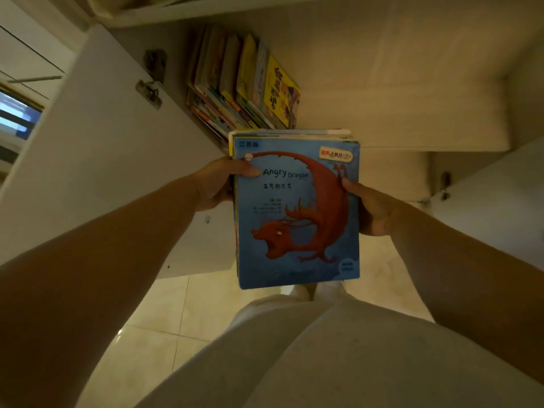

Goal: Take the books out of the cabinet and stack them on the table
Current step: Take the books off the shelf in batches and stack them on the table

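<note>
Hands (219, 184) (369, 209) around book stack (297, 213)

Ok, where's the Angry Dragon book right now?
Centre of the head view, the Angry Dragon book tops a small stack held between left hand and right hand, before the open cabinet.

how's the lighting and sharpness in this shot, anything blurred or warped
Head view: dim, warm light; the blue dragon-cover book stack is sharp enough to read its title, the upright books in the cabinet are softer, the bright screen at far left is smeared, and wide-angle distortion bends the white cabinet door.
</note>
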